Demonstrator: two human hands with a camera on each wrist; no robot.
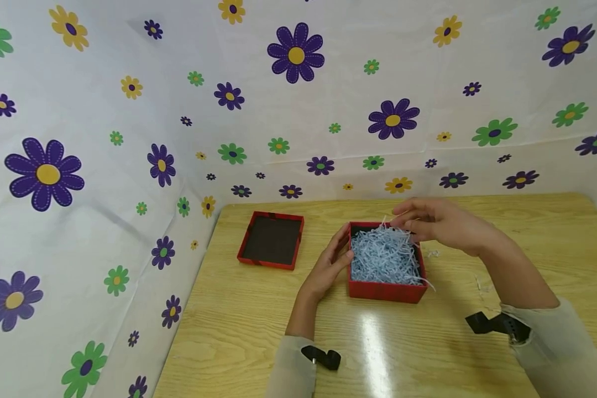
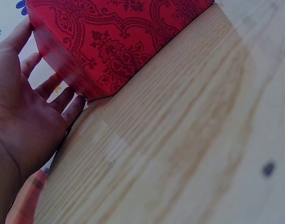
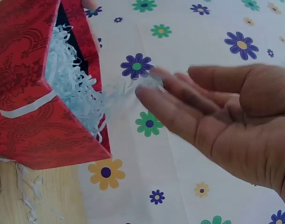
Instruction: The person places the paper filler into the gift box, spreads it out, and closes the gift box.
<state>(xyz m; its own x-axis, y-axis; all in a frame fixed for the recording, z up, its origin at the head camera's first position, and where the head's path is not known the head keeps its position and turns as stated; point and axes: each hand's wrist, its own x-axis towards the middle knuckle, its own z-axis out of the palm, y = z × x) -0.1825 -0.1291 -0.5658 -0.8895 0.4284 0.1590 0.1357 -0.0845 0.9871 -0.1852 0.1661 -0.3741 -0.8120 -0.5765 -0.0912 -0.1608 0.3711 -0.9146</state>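
Observation:
A red patterned box (image 1: pixel 388 291) on the wooden table holds a heap of pale blue shredded paper (image 1: pixel 385 257). Along the box's left wall rests my left hand (image 1: pixel 328 268), its thumb near the rim; the left wrist view has that hand (image 2: pixel 25 107) with spread fingertips against the patterned side. Over the back right corner of the box is my right hand (image 1: pixel 440 224). Seen from the right wrist, its fingers (image 3: pixel 175 112) are extended and relaxed, with a few blurred paper shreds at the fingertips. One white strip hangs over the box's edge.
To the left of the box lies a red lid (image 1: pixel 271 240), its black inside facing up. Loose shreds (image 1: pixel 433 254) are scattered on the table (image 1: pixel 244 320) to the right of the box. A white flowered cloth (image 1: pixel 338 99) hangs behind and along the left.

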